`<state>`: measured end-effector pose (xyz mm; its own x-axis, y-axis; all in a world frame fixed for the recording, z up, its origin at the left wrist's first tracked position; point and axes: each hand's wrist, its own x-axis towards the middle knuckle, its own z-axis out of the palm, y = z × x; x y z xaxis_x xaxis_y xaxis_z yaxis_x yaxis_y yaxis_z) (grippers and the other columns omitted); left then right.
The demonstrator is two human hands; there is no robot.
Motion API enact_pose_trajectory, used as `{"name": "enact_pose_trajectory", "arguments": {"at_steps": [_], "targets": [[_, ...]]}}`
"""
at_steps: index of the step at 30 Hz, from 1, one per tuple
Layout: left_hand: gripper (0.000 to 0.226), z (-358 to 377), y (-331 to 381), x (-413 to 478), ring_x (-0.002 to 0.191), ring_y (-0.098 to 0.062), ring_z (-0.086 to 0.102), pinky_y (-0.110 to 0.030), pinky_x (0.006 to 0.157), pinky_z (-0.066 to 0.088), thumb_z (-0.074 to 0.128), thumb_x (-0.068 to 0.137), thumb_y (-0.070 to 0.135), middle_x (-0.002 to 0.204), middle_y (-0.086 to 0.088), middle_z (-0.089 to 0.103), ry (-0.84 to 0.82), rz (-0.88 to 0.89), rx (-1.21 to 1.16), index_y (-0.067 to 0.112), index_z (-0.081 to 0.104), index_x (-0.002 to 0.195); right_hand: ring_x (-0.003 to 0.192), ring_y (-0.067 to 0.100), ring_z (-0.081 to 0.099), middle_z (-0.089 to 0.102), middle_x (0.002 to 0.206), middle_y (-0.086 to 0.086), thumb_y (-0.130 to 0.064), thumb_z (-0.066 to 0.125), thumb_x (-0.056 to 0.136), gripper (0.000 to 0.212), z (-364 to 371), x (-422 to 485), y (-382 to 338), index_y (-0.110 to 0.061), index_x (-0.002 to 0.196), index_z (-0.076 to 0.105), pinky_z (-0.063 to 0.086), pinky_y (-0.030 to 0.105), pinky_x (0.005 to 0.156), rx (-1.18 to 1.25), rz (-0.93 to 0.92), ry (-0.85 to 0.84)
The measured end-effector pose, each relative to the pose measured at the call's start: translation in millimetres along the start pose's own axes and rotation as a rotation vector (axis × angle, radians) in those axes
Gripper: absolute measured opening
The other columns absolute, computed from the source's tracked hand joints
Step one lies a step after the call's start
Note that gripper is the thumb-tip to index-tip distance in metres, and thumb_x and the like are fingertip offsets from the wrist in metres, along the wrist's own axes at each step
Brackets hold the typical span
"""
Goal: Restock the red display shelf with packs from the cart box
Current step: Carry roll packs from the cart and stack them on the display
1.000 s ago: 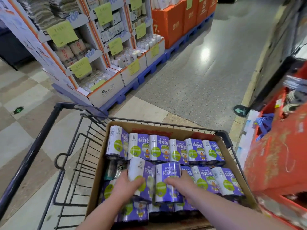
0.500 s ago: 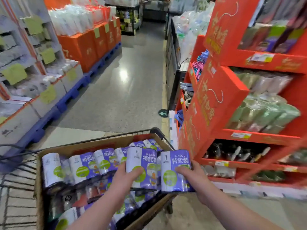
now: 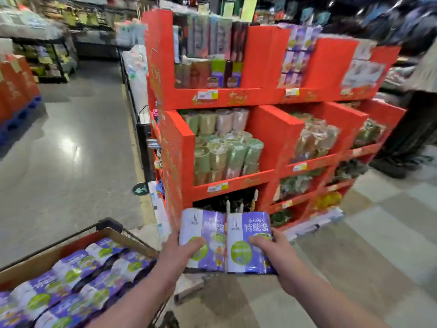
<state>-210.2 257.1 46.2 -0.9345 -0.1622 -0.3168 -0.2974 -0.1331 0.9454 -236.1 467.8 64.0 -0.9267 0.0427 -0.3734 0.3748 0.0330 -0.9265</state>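
My left fingers [image 3: 194, 243] clutch one purple pack [image 3: 208, 233], my right fingers [image 3: 259, 242] a second pack [image 3: 250, 229], red display shelf [image 3: 267, 65] ahead; glossy wrap could slip.

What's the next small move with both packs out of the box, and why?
Probably raise the left pack and right pack toward the top middle bay of the shelf. The left hand and right hand grip them side by side, low before the shelf, clear of the cart box. The only similar purple stock seems to sit in that bay, though blur leaves this unsure.
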Motion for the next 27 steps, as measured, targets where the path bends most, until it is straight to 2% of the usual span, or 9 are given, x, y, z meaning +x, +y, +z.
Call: {"name": "enact_pose_trajectory", "arguments": {"at_steps": [2, 4, 8, 11, 13, 21, 24, 26, 27], "targets": [[0.064, 40.8, 2.1, 9.2, 0.091, -0.024, 0.071, -0.046, 0.083, 0.056, 0.076, 0.053, 0.042, 0.104, -0.004, 0.073, -0.081, -0.004, -0.004, 0.023, 0.061, 0.112, 0.085, 0.032, 0.071, 0.072, 0.099, 0.015, -0.011, 0.076, 0.072, 0.041, -41.6, 9.1, -8.2, -0.011, 0.108, 0.057, 0.058, 0.046, 0.077, 0.034, 0.002, 0.031], [0.069, 81.8, 4.2, 18.2, 0.091, -0.026, 0.072, -0.050, 0.084, 0.056, 0.075, 0.051, 0.040, 0.105, -0.005, 0.073, -0.113, -0.010, -0.010, 0.020, 0.060, 0.116, 0.087, 0.033, 0.071, 0.072, 0.100, 0.015, -0.008, 0.072, 0.078, 0.034, -82.1, 19.4, -16.1, -0.012, 0.108, 0.057, 0.057, 0.048, 0.080, 0.054, -0.008, 0.052], [0.040, 162.5, 9.9, 36.4, 0.089, -0.032, 0.071, -0.045, 0.078, 0.058, 0.073, 0.075, 0.017, 0.100, -0.011, 0.074, -0.140, 0.013, 0.005, 0.011, 0.061, 0.113, 0.079, 0.031, 0.071, 0.073, 0.098, 0.016, -0.006, 0.068, 0.081, 0.028, -155.8, 38.4, -32.4, -0.011, 0.106, 0.058, 0.058, 0.045, 0.076, 0.073, -0.040, 0.091], [0.045, 212.2, 12.6, 47.5, 0.088, -0.031, 0.072, -0.038, 0.065, 0.059, 0.073, 0.076, 0.018, 0.104, -0.012, 0.073, -0.174, 0.007, -0.015, 0.011, 0.057, 0.117, 0.082, 0.031, 0.071, 0.073, 0.098, 0.015, -0.008, 0.067, 0.083, 0.027, -201.2, 48.2, -44.4, -0.011, 0.107, 0.057, 0.058, 0.044, 0.076, 0.091, -0.053, 0.093], [0.034, 238.7, 14.6, 53.8, 0.087, -0.029, 0.072, -0.030, 0.056, 0.056, 0.068, 0.084, 0.012, 0.104, -0.011, 0.072, -0.197, 0.002, -0.016, 0.014, 0.056, 0.115, 0.085, 0.032, 0.071, 0.073, 0.100, 0.014, -0.010, 0.067, 0.083, 0.028, -226.5, 57.7, -48.2, -0.012, 0.109, 0.057, 0.058, 0.044, 0.078, 0.107, -0.065, 0.101], [0.026, 309.6, 36.3, 96.6, 0.075, -0.025, 0.073, -0.028, 0.053, 0.055, 0.062, 0.088, 0.009, 0.096, -0.009, 0.075, -0.264, 0.039, 0.028, 0.014, 0.059, 0.113, 0.083, 0.030, 0.072, 0.074, 0.097, 0.011, -0.011, 0.066, 0.084, 0.027, -285.4, 101.5, -63.2, -0.012, 0.111, 0.059, 0.057, 0.038, 0.073, 0.187, -0.077, 0.140], [0.041, 342.3, 44.9, 133.0, 0.091, -0.029, 0.071, -0.032, 0.065, 0.057, 0.073, 0.079, 0.018, 0.105, -0.011, 0.073, -0.324, 0.049, 0.006, 0.014, 0.060, 0.118, 0.082, 0.030, 0.072, 0.074, 0.097, 0.012, -0.011, 0.066, 0.084, 0.027, -308.0, 127.9, -75.8, -0.009, 0.111, 0.060, 0.058, 0.038, 0.072, 0.195, -0.094, 0.178], [0.061, 364.5, 53.4, 161.2, 0.106, -0.032, 0.066, -0.047, 0.086, 0.055, 0.080, 0.061, 0.032, 0.111, -0.010, 0.071, -0.365, 0.057, 0.013, 0.020, 0.061, 0.118, 0.077, 0.029, 0.072, 0.074, 0.095, 0.013, -0.010, 0.066, 0.084, 0.025, -322.3, 148.9, -87.7, -0.009, 0.108, 0.060, 0.058, 0.037, 0.071, 0.205, -0.110, 0.222], [0.066, 375.5, 58.8, 173.1, 0.105, -0.033, 0.067, -0.052, 0.090, 0.053, 0.079, 0.056, 0.034, 0.110, -0.010, 0.072, -0.387, 0.057, 0.001, 0.020, 0.061, 0.118, 0.078, 0.030, 0.072, 0.074, 0.095, 0.013, -0.009, 0.066, 0.084, 0.025, -328.9, 160.3, -94.7, -0.009, 0.108, 0.060, 0.058, 0.039, 0.073, 0.206, -0.113, 0.242]]}}
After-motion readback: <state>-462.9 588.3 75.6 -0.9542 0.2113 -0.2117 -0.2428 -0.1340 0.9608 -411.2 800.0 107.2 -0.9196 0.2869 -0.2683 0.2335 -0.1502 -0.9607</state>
